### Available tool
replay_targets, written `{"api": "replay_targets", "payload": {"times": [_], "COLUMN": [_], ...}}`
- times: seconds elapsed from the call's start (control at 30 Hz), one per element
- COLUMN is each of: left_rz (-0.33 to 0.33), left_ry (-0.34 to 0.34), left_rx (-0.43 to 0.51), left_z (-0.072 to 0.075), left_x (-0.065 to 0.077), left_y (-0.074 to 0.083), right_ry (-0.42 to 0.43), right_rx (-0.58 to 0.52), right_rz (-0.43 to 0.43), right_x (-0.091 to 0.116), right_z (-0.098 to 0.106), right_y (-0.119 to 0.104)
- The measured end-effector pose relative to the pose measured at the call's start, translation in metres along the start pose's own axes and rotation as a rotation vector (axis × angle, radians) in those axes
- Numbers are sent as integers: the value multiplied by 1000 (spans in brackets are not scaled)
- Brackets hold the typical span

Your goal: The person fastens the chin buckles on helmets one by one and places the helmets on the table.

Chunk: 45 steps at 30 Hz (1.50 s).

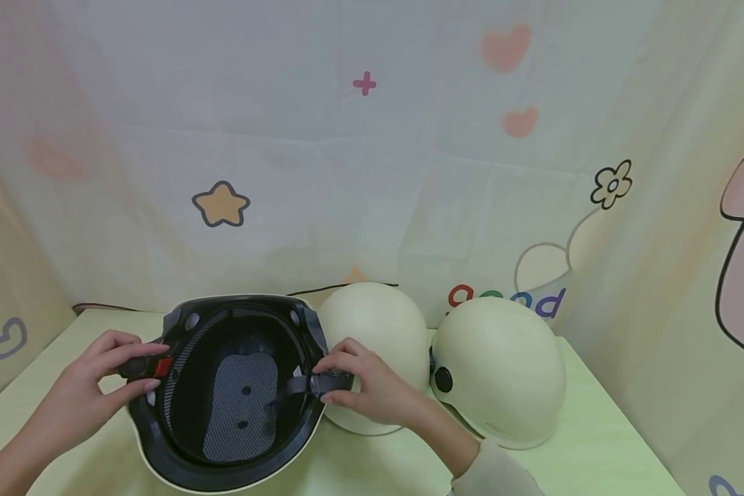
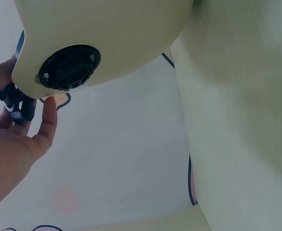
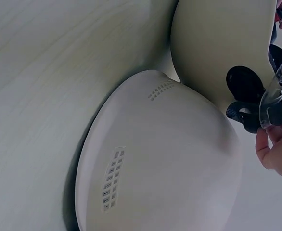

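Observation:
An upturned cream helmet point(image 1: 180, 465) shows its black lining and a mesh-covered pad point(image 1: 242, 406) in the head view. At its left rim, my left hand point(image 1: 87, 379) pinches a black buckle point(image 1: 138, 367) with a red part between thumb and fingers. My right hand point(image 1: 368, 382) grips the black chin strap point(image 1: 333, 383) at the opposite rim. In the right wrist view, a clear plastic piece point(image 3: 271, 98) lies against that strap by the fingers. The left wrist view shows the shell's outside, with a round black knob point(image 2: 70, 67) near the left hand point(image 2: 16, 139).
Two more cream helmets stand dome up on the pale table point(image 1: 595, 413): one point(image 1: 378, 331) just behind my right hand, the other point(image 1: 502, 372) farther right. A printed curtain point(image 1: 322, 172) hangs behind the table and along its sides.

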<state>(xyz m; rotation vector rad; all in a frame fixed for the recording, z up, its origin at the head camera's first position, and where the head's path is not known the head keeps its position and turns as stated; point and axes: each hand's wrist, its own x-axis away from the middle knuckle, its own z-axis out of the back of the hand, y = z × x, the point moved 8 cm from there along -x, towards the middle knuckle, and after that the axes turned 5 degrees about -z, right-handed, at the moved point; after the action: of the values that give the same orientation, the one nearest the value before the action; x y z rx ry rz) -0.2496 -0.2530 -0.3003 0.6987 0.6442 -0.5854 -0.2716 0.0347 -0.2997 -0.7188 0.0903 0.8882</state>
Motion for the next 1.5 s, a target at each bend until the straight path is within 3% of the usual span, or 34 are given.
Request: {"api": "replay_targets", "payload": {"times": [0.23, 0.5, 0.77, 1.13, 1.5], "left_rz": [-61, -24, -21, -13, -17], "left_ry": [24, 33, 88, 111, 107], "left_rx": [-74, -96, -75, -122, -70], "left_z": [6, 8, 13, 17, 7], "left_x": [-3, -6, -10, -12, -13], "left_y": [5, 6, 11, 19, 28], "right_ry": [115, 155, 186, 262, 242], "right_rx": [63, 22, -28, -14, 13], "right_rz": [47, 129, 149, 99, 82], "right_x": [-1, -1, 0, 0, 0], "right_z": [12, 19, 25, 34, 37], "right_y": [-5, -8, -7, -3, -3]}}
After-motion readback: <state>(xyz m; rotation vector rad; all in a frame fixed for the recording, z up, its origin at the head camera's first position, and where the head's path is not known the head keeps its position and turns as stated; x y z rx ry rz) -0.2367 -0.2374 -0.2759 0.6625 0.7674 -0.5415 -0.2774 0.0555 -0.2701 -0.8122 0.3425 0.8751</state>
